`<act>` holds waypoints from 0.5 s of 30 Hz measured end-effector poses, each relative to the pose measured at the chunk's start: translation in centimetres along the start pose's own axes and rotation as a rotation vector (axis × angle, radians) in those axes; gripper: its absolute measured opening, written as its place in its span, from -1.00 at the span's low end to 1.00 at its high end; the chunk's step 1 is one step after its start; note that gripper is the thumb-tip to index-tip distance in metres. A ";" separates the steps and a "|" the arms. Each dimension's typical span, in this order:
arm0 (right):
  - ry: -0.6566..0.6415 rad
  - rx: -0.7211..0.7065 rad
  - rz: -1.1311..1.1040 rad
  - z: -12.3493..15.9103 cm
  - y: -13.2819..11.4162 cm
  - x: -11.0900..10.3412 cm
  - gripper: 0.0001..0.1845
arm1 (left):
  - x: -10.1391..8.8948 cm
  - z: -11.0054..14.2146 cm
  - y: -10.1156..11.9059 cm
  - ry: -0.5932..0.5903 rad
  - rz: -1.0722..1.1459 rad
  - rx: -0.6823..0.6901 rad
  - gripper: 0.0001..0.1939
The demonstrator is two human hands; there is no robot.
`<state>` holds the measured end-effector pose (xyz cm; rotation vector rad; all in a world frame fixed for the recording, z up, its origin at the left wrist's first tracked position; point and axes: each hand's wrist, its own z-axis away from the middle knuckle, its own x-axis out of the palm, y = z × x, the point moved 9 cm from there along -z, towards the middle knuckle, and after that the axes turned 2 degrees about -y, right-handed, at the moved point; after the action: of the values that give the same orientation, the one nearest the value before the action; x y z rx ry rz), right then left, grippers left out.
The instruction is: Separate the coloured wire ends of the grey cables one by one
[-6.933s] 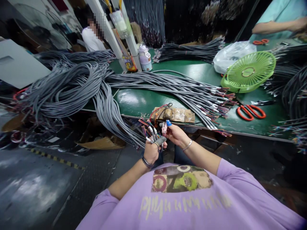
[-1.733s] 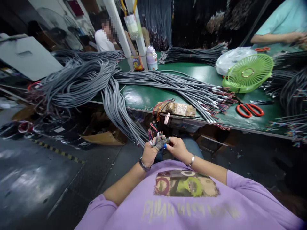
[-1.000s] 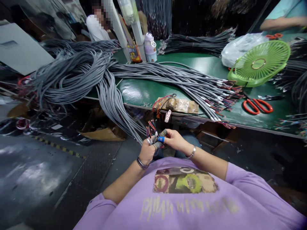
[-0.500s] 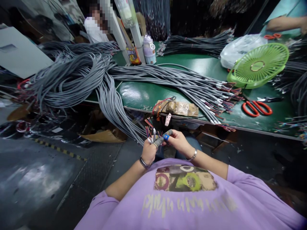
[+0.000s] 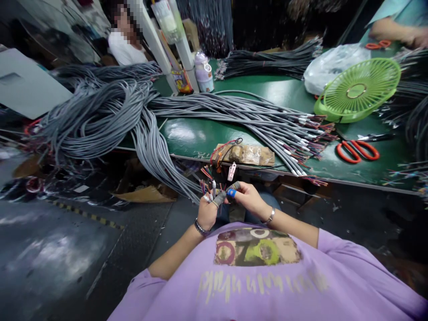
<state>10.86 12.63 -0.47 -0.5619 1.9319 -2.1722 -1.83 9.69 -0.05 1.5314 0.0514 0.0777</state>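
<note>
My left hand is closed round the ends of several grey cables, which drape down from the bench. Their stripped coloured wires fan out above its fist, beside white sleeves. A grey cover wraps the left thumb. Against that thumb's tip, my right hand makes a pinch, with blue tape round its thumb and a grey cover on a finger. Thin wires show beside the pinch, but what lies between the fingertips is hidden. Just above hangs a small pale pink piece at the bench edge, apart from both hands.
On the green bench lie a taped board, more grey cables, orange-handled scissors and a green fan. A plastic bag and a bottle stand farther back. Two people are beyond the bench.
Earliest, my right hand held the pale pink piece; it now hangs free. My right hand has since come to the left thumb. Over the last second both hands stay together with small finger shifts.
</note>
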 end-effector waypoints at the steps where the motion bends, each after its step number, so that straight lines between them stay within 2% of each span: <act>1: -0.014 0.013 -0.005 -0.1 0.0 0.0 -0.70 | 0.0 0.0 0.0 -0.009 0.001 -0.013 -0.73; 4: -0.076 0.068 -0.025 -0.3 -0.4 0.3 -0.66 | 0.2 0.0 -0.2 -0.062 0.014 -0.042 -0.72; 9: -0.247 0.095 -0.117 -0.4 -1.0 2.4 -0.61 | 0.6 0.1 -0.8 -0.143 -0.001 -0.085 -0.70; 15: -0.148 0.112 -0.144 -0.4 -0.1 1.9 -0.64 | 1.0 0.2 -0.4 -0.175 -0.038 -0.071 -0.69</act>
<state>8.98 12.34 -0.08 -0.8388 1.7320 -2.2358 -0.79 9.52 -0.41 1.4603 -0.0614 -0.0841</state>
